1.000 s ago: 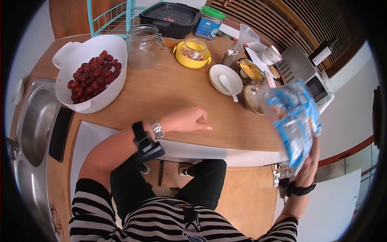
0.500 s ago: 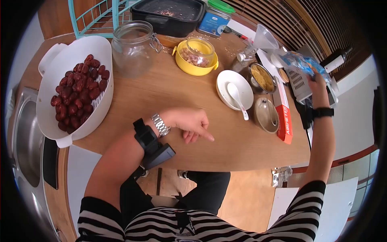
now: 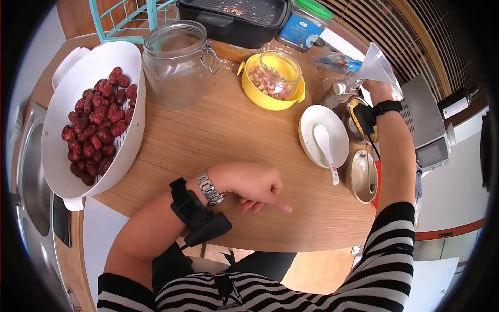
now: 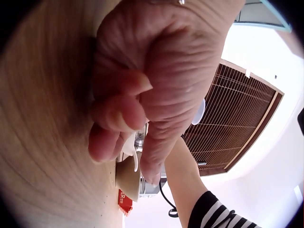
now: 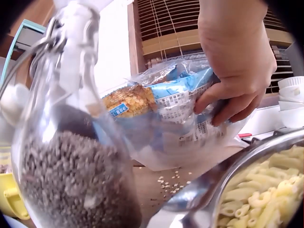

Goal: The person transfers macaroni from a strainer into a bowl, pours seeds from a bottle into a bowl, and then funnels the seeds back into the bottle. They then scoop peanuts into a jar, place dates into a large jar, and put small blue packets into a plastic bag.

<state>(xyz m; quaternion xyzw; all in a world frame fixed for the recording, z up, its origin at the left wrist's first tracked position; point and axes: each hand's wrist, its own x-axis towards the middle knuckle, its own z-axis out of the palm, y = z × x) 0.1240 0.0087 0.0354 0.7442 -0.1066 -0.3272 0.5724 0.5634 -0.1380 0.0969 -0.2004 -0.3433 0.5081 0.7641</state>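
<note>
My right hand (image 5: 237, 71) grips a clear plastic bag (image 5: 183, 107) holding blue-printed packets of crumbly snacks. In the head view the bag (image 3: 338, 62) lies low at the back of the table, behind a glass bottle (image 3: 332, 99), and a clear funnel (image 3: 377, 65) partly covers the hand. The right wrist view shows the bottle full of dark grains, with a metal pot of pasta (image 5: 266, 185) to the right. Near the table's front edge rests my left hand (image 3: 249, 184), holding nothing, index finger pointing out and the others loosely curled.
A white basket of red dates (image 3: 57, 140) stands left, beside a glass jar (image 3: 174, 78). Toward the back is a yellow bowl (image 3: 252, 93) of peanuts with a glass jar inside. A white bowl with spoon (image 3: 309, 122), a glass lid (image 3: 361, 177) and a microwave (image 3: 431, 119) are right.
My right hand has carried the bag from the right front edge, past the microwave, to the back of the table behind the bottle. The left hand stays by the front edge, its index finger straighter.
</note>
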